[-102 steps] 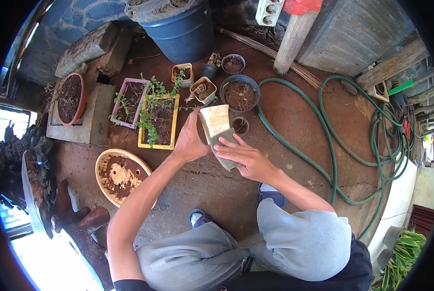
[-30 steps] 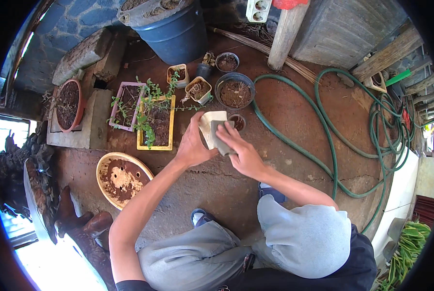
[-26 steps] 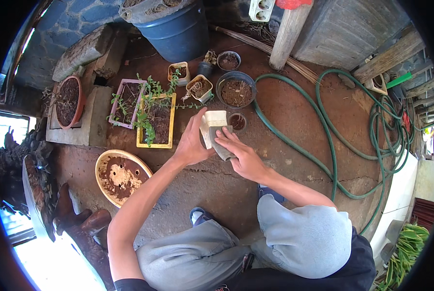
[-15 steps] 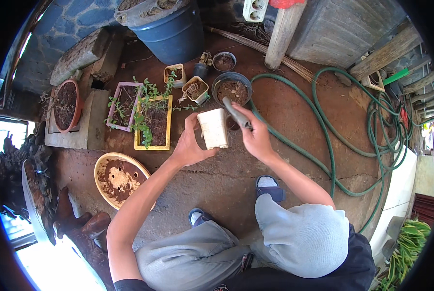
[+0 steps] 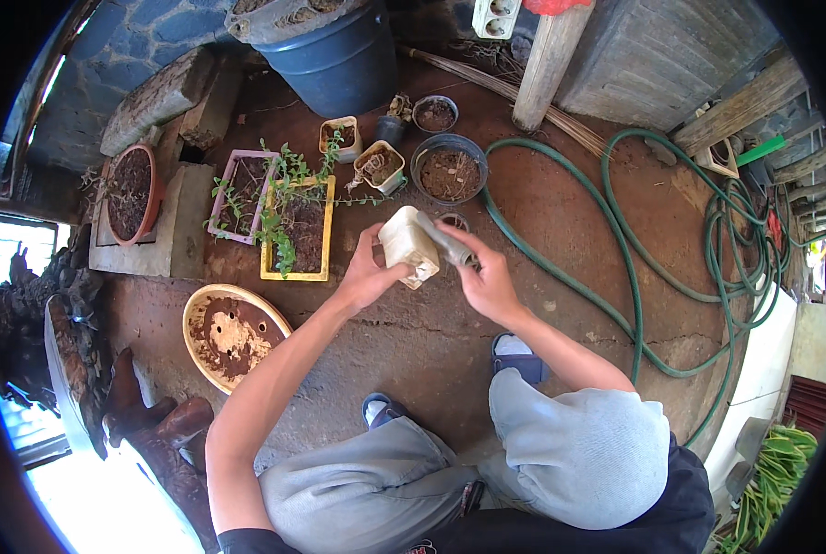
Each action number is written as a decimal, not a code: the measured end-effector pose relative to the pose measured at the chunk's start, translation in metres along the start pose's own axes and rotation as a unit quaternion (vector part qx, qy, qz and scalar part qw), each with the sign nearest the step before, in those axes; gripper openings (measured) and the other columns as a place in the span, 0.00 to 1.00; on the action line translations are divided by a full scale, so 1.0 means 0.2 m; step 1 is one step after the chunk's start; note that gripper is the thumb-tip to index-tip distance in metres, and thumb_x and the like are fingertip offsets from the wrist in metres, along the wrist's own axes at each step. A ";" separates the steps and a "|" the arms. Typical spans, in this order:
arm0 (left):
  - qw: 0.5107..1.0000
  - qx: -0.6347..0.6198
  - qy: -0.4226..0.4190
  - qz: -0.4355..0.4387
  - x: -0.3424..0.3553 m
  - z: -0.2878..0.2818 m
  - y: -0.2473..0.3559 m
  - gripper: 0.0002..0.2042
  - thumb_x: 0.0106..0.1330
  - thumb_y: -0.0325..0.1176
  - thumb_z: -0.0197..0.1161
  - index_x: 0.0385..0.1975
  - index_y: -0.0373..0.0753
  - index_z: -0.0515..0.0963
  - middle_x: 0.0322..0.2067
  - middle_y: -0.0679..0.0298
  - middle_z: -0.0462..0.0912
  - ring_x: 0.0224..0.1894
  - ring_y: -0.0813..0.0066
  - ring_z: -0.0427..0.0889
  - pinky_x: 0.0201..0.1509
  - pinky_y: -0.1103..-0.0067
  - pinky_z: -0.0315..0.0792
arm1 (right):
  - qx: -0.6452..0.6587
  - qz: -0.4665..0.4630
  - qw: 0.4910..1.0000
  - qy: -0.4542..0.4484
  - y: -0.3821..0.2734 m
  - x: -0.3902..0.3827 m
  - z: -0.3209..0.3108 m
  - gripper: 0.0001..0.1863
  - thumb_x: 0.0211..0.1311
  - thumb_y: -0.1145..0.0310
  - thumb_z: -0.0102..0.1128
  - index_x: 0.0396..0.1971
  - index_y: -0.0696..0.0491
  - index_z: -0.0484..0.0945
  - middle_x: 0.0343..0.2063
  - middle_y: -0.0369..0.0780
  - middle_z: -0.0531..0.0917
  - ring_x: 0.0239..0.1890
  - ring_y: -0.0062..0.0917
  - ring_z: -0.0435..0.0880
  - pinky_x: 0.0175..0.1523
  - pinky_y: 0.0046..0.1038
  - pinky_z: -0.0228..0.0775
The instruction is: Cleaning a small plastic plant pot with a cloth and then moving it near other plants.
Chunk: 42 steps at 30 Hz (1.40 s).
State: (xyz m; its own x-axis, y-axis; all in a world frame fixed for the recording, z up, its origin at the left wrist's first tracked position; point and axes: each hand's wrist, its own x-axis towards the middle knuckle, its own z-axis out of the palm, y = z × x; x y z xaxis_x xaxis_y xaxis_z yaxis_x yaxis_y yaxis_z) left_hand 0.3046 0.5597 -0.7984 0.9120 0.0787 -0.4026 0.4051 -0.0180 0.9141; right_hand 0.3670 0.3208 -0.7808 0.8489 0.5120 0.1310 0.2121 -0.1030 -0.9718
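Observation:
A small off-white square plant pot (image 5: pixel 400 238) is gripped in my left hand (image 5: pixel 369 273), fingers and thumb around its side. It is held tilted above the floor, with its narrower end toward me. My right hand (image 5: pixel 489 284) is closed on a grey, long, cloth-like piece (image 5: pixel 446 242), whose far end lies against the pot's right side. The exact kind of this grey piece is hard to make out. Just beyond it, a small round pot (image 5: pixel 454 222) is partly hidden. A round black pot of soil (image 5: pixel 449 175) stands farther away.
Planters stand at the left: a yellow one (image 5: pixel 326 242), a pink one (image 5: pixel 213 226) and an oval tan one (image 5: pixel 191 334). Two small square pots (image 5: pixel 353 152) (image 5: pixel 397 174) sit ahead. A green hose (image 5: pixel 607 293) loops at the right; a blue bin (image 5: pixel 330 69) stands behind.
The white pot has tipped, with its narrower end showing more now. My right hand has come slightly lower, bringing the grey piece against the pot's side. The view has shifted a little.

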 end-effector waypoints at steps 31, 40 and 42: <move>0.904 0.350 0.084 0.232 -0.02 0.02 0.13 0.56 0.45 0.31 0.83 0.75 0.35 0.53 0.69 0.42 0.65 0.71 0.39 0.70 0.74 0.57 0.73 | -0.025 -0.025 0.999 -0.032 -0.05 -0.07 0.09 0.40 0.59 0.92 0.53 0.73 0.50 0.75 0.74 0.51 0.72 0.78 0.44 0.67 0.82 0.39 0.61; 0.918 0.264 0.027 0.295 0.02 -0.01 0.00 0.62 0.50 0.33 0.85 0.79 0.34 0.42 0.76 0.39 0.57 0.74 0.44 0.71 0.75 0.59 0.74 | 0.095 0.050 0.986 0.127 0.21 0.05 -0.06 0.20 0.84 0.68 0.55 0.70 0.53 0.77 0.61 0.45 0.85 0.60 0.26 0.85 0.57 0.30 0.82; 0.935 0.250 0.016 0.253 -0.01 0.01 0.00 0.63 0.49 0.33 0.87 0.78 0.36 0.41 0.77 0.40 0.56 0.74 0.47 0.72 0.75 0.60 0.75 | 0.162 0.161 0.971 0.062 0.12 0.04 0.02 0.20 0.84 0.67 0.56 0.70 0.54 0.77 0.62 0.43 0.84 0.59 0.24 0.84 0.58 0.29 0.81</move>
State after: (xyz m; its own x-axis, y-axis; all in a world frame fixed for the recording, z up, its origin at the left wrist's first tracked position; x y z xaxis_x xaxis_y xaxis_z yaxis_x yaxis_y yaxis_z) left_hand 0.3033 0.5573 -0.7981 0.9959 -0.0354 0.0835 -0.0896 -0.5231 0.8476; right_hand 0.3759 0.3259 -0.8041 0.9022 0.3883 -0.1877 -0.2214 0.0435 -0.9742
